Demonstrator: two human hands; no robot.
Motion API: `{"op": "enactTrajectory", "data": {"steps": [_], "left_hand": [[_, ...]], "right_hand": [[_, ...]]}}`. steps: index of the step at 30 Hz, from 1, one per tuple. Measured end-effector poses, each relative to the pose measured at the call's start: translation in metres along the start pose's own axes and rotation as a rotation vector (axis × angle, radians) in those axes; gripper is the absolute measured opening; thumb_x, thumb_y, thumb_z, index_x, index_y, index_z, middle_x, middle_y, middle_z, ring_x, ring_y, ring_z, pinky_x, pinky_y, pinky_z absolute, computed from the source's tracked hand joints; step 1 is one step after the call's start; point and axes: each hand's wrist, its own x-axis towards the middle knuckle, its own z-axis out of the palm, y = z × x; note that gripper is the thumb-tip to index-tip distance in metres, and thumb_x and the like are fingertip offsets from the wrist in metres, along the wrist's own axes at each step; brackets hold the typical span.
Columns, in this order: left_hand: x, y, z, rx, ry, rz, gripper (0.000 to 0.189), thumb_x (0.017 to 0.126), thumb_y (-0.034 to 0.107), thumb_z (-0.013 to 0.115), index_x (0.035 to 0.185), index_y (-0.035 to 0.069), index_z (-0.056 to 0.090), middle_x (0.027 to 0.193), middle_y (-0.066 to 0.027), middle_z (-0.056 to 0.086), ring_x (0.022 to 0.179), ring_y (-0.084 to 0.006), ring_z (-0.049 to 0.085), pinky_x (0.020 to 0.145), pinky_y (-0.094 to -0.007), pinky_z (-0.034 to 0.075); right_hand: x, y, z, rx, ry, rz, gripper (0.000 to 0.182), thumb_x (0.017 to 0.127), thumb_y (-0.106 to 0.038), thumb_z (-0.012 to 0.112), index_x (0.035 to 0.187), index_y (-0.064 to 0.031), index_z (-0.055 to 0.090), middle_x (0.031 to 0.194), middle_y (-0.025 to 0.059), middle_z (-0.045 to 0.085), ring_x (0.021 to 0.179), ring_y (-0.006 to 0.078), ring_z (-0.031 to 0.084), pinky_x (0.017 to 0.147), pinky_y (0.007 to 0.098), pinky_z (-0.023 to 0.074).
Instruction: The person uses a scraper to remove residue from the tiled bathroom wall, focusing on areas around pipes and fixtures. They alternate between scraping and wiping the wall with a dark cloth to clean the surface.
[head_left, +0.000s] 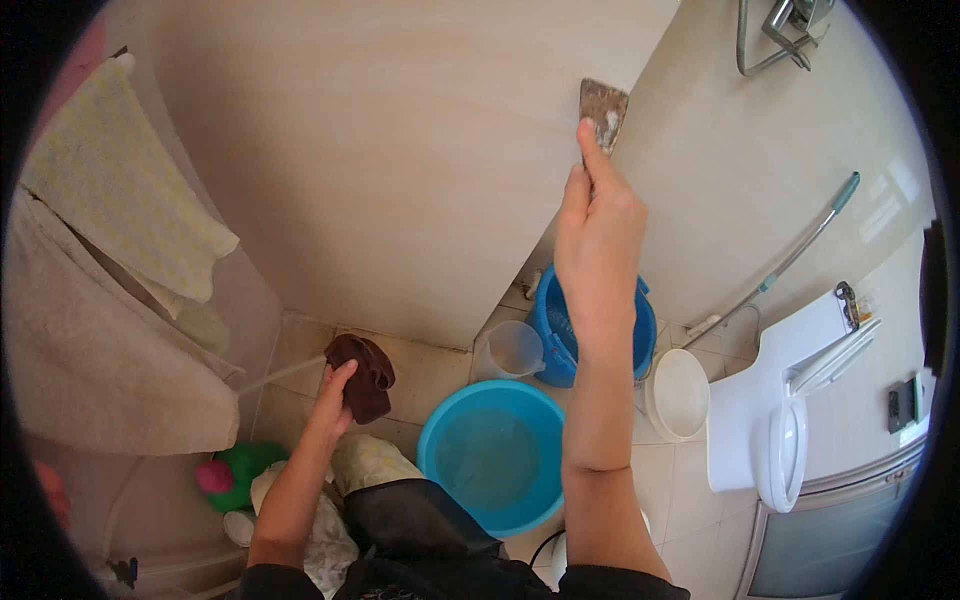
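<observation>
My right hand is raised in front of me and grips a putty knife. Its worn blade, smeared with white residue, points up beside the outer edge of a beige wall panel; I cannot tell whether it touches. The handle is hidden inside my fist. Lower and to the left, my left hand holds a folded dark brown cloth, thumb on top. Below and to the right of the cloth, a light blue basin with cloudy water stands on the tiled floor.
Behind my right forearm is a blue bucket, with a clear plastic jug beside it. A white bin, a mop handle and a white toilet are on the right. Towels hang at left. A shower fixture is upper right.
</observation>
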Motion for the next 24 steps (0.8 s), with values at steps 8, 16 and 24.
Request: {"op": "enactTrajectory", "data": {"steps": [8,16,24], "left_hand": [[-0.002,-0.007,-0.008,-0.051,0.007,-0.015,0.053,0.086,0.025,0.067,0.131,0.010,0.042,0.123,-0.0070,0.053,0.113,-0.0222,0.053,0.096,-0.0393,0.046],[-0.013,0.006,0.005,-0.040,-0.031,0.025,0.051,0.087,0.023,0.067,0.130,0.010,0.045,0.124,-0.0062,0.054,0.112,-0.0205,0.054,0.096,-0.0374,0.046],[-0.015,0.008,0.005,-0.043,-0.009,0.011,0.053,0.086,0.022,0.067,0.132,0.011,0.042,0.123,-0.0061,0.054,0.113,-0.0210,0.054,0.097,-0.0375,0.045]], "right_hand": [[0.009,-0.005,-0.004,0.047,0.023,0.024,0.038,0.088,-0.003,0.052,0.125,-0.0015,0.057,0.076,0.0261,0.059,0.072,0.0412,0.060,0.064,0.0467,0.0470],[-0.063,0.030,0.024,0.250,-0.206,0.225,0.034,0.094,-0.006,0.048,0.126,-0.0084,0.058,0.074,0.0162,0.059,0.067,0.0273,0.061,0.062,0.0374,0.0488],[-0.090,0.049,0.052,0.963,-0.315,0.606,0.026,0.097,-0.007,0.044,0.114,-0.0038,0.062,0.076,-0.0002,0.050,0.057,0.0071,0.051,0.045,0.0213,0.0405]]}}
